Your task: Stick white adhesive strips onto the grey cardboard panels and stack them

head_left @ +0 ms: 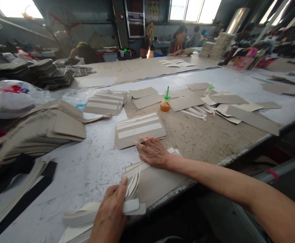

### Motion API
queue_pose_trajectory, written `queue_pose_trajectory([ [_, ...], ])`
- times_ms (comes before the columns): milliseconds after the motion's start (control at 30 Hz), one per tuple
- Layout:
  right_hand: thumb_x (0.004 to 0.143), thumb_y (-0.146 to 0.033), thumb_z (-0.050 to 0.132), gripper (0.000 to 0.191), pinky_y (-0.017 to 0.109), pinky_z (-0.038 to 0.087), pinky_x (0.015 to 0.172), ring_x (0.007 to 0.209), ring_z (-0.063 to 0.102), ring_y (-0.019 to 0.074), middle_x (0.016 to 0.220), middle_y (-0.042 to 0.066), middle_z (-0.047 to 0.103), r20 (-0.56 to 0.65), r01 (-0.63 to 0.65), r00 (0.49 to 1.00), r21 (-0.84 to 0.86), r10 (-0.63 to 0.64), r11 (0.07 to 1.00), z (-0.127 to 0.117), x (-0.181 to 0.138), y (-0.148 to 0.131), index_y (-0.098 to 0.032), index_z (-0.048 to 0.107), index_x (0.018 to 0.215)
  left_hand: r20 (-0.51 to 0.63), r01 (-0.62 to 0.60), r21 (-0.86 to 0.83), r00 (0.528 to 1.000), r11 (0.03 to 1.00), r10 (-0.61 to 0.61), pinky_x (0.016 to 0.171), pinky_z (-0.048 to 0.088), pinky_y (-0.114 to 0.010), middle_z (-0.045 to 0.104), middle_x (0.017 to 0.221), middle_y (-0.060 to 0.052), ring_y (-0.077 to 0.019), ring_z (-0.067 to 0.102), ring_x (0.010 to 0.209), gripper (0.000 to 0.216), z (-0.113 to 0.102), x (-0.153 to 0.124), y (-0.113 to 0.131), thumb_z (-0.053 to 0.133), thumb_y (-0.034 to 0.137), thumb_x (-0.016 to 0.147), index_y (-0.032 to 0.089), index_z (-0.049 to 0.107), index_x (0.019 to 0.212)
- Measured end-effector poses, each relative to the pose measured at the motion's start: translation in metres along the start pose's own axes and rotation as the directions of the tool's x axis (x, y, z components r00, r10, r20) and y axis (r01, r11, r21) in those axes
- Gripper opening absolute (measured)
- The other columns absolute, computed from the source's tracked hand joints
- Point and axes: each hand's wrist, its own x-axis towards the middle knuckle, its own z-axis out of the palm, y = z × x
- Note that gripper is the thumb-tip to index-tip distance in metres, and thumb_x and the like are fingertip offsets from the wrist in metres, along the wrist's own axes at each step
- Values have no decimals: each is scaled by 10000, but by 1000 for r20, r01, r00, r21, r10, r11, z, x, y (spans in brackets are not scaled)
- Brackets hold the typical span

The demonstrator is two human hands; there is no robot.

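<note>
My left hand is closed at the table's near edge, its fingers on a fanned bunch of narrow white strips. Another pale strip sticks out beside the same hand. My right hand lies flat with fingers spread, palm over a strip on a grey-beige panel. Its fingertips reach the lower edge of a stack of grey-beige panels that bear white strips. More loose strips lie left of my left hand, partly hidden by it.
A glue bottle with a green nozzle stands beyond the panels. Tall panel stacks and black straps are at left. Loose panels spread at right. Another person sits across the table.
</note>
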Motion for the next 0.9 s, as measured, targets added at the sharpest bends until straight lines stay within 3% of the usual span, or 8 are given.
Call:
queue_pose_trajectory([
  [200,877,-379,479,530,449,290,963,1178,334,293,1286,146,413,77,8,997,-49,-4,999,-10,6,-7,-206,368,1366,154,255,-280,963,925,-219,775,495,-329,662,952,-75,-209,608,892,364,-29,9,-5,427,136,754,173,593,1076],
  [333,892,-449,430,568,441,307,953,1177,346,286,1301,147,420,37,-117,992,7,117,993,-7,26,-39,-200,317,1390,119,382,-363,924,850,-364,810,467,-364,660,942,-81,-225,612,900,308,-37,9,-1,419,225,785,178,605,1027],
  [467,889,-462,436,547,453,282,982,1198,351,289,1312,124,440,96,-27,995,46,22,999,11,34,-63,-224,351,1374,111,441,-431,892,787,-438,787,471,-361,669,917,-84,-230,623,880,283,-46,2,5,424,311,811,177,577,1007],
  [533,884,-409,472,514,473,275,988,1210,349,297,1316,141,440,100,-16,995,57,10,998,12,34,-68,-210,391,1351,196,496,-611,850,617,-490,699,484,-321,672,824,-62,-198,627,748,302,-58,-5,10,463,391,816,172,556,1001],
  [633,865,-273,515,349,454,321,956,1150,416,277,1235,168,503,62,-71,996,206,60,976,-6,32,-79,-157,540,1194,415,525,-845,764,103,-494,547,440,-237,627,671,-14,-126,557,567,338,-79,-18,23,555,444,780,160,554,962],
  [733,890,-281,465,200,324,425,786,883,538,184,924,82,617,186,-222,973,626,134,747,-35,26,-101,-153,617,916,545,506,-836,724,-210,-424,471,367,-186,569,577,20,-79,493,482,296,-86,-30,36,612,415,753,156,564,888],
  [800,882,-369,476,247,253,419,656,711,524,132,749,13,586,354,-362,929,816,106,450,-52,19,-120,-161,592,817,569,503,-822,722,-267,-393,454,344,-179,543,536,30,-67,465,449,275,-83,-37,43,620,403,752,153,556,846],
  [900,789,-459,591,311,213,377,580,609,476,95,655,-28,530,518,-522,853,850,64,77,-64,8,-142,-159,529,733,582,502,-813,725,-296,-368,452,339,-184,542,530,28,-68,458,438,263,-73,-44,49,622,395,755,156,535,822],
])
